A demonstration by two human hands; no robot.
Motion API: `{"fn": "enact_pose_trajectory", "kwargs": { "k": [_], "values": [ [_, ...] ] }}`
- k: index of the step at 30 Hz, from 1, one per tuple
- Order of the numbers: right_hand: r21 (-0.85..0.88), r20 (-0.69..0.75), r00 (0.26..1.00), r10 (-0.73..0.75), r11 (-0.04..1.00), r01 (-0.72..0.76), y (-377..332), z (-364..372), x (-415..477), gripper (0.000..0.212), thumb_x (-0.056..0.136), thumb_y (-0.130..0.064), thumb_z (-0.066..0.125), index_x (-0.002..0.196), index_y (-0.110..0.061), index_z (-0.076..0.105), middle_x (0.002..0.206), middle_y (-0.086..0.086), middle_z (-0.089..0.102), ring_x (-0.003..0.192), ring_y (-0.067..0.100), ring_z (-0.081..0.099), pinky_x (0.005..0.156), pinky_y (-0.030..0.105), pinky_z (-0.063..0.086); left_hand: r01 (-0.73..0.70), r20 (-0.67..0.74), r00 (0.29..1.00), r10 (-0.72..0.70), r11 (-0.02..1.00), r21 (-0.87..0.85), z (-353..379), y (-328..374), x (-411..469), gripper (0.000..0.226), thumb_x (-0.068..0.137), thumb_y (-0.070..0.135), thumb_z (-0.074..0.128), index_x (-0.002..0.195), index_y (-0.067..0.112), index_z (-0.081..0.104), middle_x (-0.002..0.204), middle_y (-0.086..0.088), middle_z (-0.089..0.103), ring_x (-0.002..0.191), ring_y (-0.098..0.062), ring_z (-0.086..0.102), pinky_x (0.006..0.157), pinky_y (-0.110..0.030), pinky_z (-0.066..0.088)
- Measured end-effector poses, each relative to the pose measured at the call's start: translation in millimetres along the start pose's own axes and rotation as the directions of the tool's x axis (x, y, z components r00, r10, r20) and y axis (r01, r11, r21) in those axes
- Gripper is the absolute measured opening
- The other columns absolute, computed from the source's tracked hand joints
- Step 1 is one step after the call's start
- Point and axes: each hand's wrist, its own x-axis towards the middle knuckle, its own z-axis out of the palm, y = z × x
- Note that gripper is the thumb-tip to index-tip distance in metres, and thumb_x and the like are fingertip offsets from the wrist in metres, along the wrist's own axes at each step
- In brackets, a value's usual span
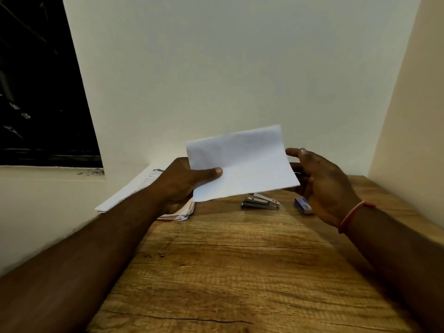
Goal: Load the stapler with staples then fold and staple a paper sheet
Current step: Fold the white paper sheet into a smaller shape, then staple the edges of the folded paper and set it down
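The person holds a folded white paper sheet (240,164) up in the air above the far part of the wooden surface (240,272). The left hand (182,181) pinches the sheet's left edge, thumb pressed on the near face and the other fingers hidden behind it, so the fingers are clamped on the paper. The right hand (322,183) is at the sheet's right edge with its fingers spread apart; whether any fingertip actually touches the paper cannot be told, since the sheet covers them.

Below the sheet, the stapler (260,202) lies on the surface, and its top looks slightly raised. A small blue box of staples (304,205) sits just beside the right hand, and a stack of printed papers (144,188) lies under the left forearm at the surface's left edge.

The step in hand appears to be finishing the fold before stapling. To do it well, the right hand should close on the free edge so that both layers line up corner to corner, then the sheet should go down flat on the surface where the crease can be pressed firmly. A fold made in mid-air risks drifting crooked. The left pinch should stay near the edge to be stapled, keeping the layers from sliding. Whether the stapler is loaded cannot be seen, so its top should be checked and shut before use.
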Motion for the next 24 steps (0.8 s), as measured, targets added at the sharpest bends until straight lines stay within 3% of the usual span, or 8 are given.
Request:
{"fn": "enact_pose_trajectory", "kwargs": {
  "k": [2,6,12,17,18,20,22,24],
  "values": [
    [-0.232,-0.044,0.995,-0.089,0.970,0.077,7.0,-5.1,5.1,0.026,0.108,-0.031,0.067,0.129,-0.019,0.076,0.112,0.014,0.084,0.102,0.028,0.081,0.083,0.039,0.066,-0.043,-0.068,0.997,0.039,0.998,-0.054,-5.1,0.9,3.5,0.051,0.089,0.004,0.088,0.137,0.003,0.070,0.135,-0.019,0.076,0.119,-0.039,0.077,0.077,-0.043,0.069],
    [-0.726,0.079,0.991,-0.110,0.674,0.132,18.1,-4.7,2.2,0.035,0.090,-0.040,0.088,0.122,-0.032,0.078,0.103,-0.014,0.081,0.105,0.006,0.074,0.088,0.025,0.054,-0.073,-0.153,0.987,0.055,0.991,-0.111,-10.1,-1.4,5.2,0.047,0.094,0.003,0.084,0.138,0.005,0.068,0.128,-0.014,0.077,0.109,-0.033,0.078,0.068,-0.039,0.069],
    [-0.969,0.180,0.982,0.061,0.182,0.167,39.9,19.0,-3.9,0.054,0.088,-0.070,0.076,0.134,-0.043,0.070,0.130,-0.016,0.069,0.132,0.016,0.053,0.112,0.042,0.041,-0.083,-0.176,0.982,0.063,0.991,-0.108,-14.6,-12.0,11.5,0.059,0.085,0.013,0.096,0.138,0.006,0.071,0.137,-0.018,0.077,0.124,-0.043,0.076,0.101,-0.069,0.063],
    [-0.974,0.211,0.976,0.054,0.091,0.206,40.5,34.0,-6.0,0.022,0.101,-0.049,0.072,0.118,-0.036,0.075,0.118,-0.010,0.072,0.120,0.018,0.054,0.109,0.043,0.042,-0.087,-0.173,0.982,0.071,0.993,-0.085,-13.1,-14.7,12.4,0.061,0.083,0.018,0.098,0.137,0.009,0.072,0.135,-0.016,0.078,0.124,-0.041,0.076,0.101,-0.069,0.062],
    [-0.970,0.221,0.974,0.047,0.111,0.215,39.0,34.5,-9.3,0.016,0.102,-0.044,0.072,0.116,-0.035,0.074,0.115,-0.008,0.073,0.116,0.018,0.057,0.106,0.043,0.046,-0.089,-0.179,0.981,0.072,0.992,-0.090,-13.4,-15.2,12.6,0.058,0.086,0.017,0.096,0.137,0.009,0.072,0.136,-0.016,0.078,0.124,-0.041,0.077,0.101,-0.069,0.062],
    [-0.901,0.204,0.979,0.008,0.394,0.184,35.0,33.2,-16.2,0.005,0.106,-0.029,0.069,0.111,-0.031,0.070,0.104,-0.005,0.074,0.099,0.015,0.065,0.089,0.035,0.058,-0.094,-0.188,0.980,0.070,0.989,-0.118,-13.7,-14.5,12.2,0.054,0.089,0.014,0.093,0.138,0.008,0.072,0.136,-0.016,0.078,0.124,-0.040,0.077,0.098,-0.064,0.065],
    [-0.627,0.156,0.984,0.084,0.778,0.034,31.4,31.2,-19.7,0.014,0.111,-0.015,0.062,0.122,-0.020,0.067,0.095,0.001,0.070,0.078,0.012,0.065,0.068,0.026,0.058,-0.092,-0.203,0.977,0.060,0.984,-0.151,-12.6,-11.6,10.7,0.053,0.090,0.012,0.091,0.139,0.007,0.071,0.136,-0.015,0.078,0.123,-0.039,0.077,0.084,-0.051,0.069],
    [-0.309,0.163,0.970,0.182,0.943,-0.125,24.9,32.8,-21.8,0.022,0.112,-0.013,0.060,0.133,-0.011,0.064,0.093,0.008,0.063,0.070,0.015,0.062,0.064,0.032,0.056,-0.083,-0.232,0.972,0.042,0.982,-0.170,-11.1,-9.2,9.0,0.052,0.091,0.010,0.090,0.139,0.007,0.071,0.135,-0.015,0.078,0.122,-0.038,0.077,0.069,-0.037,0.066]
  ]
}}
